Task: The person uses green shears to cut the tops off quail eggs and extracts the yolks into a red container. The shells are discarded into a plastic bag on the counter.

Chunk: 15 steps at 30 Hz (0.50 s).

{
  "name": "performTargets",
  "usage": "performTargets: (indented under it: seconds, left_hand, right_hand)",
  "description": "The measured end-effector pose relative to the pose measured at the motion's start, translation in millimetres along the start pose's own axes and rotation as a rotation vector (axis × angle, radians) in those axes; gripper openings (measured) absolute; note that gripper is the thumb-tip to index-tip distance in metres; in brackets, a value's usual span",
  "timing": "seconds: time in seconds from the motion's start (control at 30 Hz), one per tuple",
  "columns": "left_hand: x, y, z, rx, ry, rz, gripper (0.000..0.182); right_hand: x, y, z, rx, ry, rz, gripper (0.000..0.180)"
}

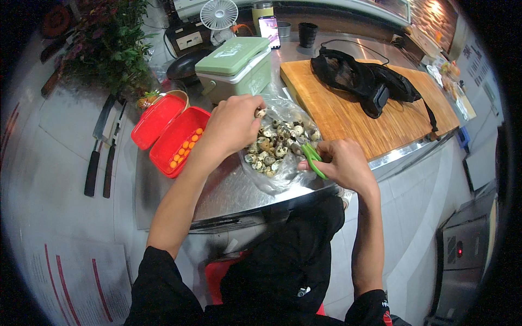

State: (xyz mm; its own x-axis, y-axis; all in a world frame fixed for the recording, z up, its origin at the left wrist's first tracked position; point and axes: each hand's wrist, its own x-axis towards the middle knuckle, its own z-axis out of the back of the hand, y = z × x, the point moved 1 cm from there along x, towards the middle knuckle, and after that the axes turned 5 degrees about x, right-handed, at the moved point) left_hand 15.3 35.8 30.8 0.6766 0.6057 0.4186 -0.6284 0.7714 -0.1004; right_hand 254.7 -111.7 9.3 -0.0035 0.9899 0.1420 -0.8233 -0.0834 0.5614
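Note:
Between the fingertips of my left hand (238,122) is a speckled quail egg (260,113), partly hidden; I cannot tell if it is whole. My right hand (344,161) grips small green-handled scissors (312,161), whose tip reaches over the shells. Under both hands a clear plastic bag (271,185) lies spread on the steel table, filled with broken quail eggshells (267,144). Left of my left forearm, a red plastic box (163,161) stands with its lid (159,122) folded back. Several orange yolks (185,144) rest inside it.
Behind the bag stands a green cooler box (232,69). To the right, a thick wooden cutting board (326,118) carries a black fabric item with straps (367,81). A lit phone (269,32), a small white fan (219,16) and a black cup (308,34) stand further back. Knives (98,142) hang left.

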Motion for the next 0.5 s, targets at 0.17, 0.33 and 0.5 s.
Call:
performTargets:
  seconds: [0.17,0.33,0.5]
  left_hand:
    - [-4.3,5.0,7.7,-0.825,0.239,0.222,0.032]
    - [-14.4,6.9,-0.6,-1.213,0.212,0.326,0.032]
    - [-27.1,3.5,-16.8,-1.249,0.262,0.318,0.038]
  right_hand:
    - [0.7,-0.2,-0.5,-0.041,0.001,0.012,0.063]
    - [1.6,0.1,0.7,-0.058,0.017,0.025,0.061]
    - [2.7,0.8,2.3,-0.017,0.048,-0.029,0.059]
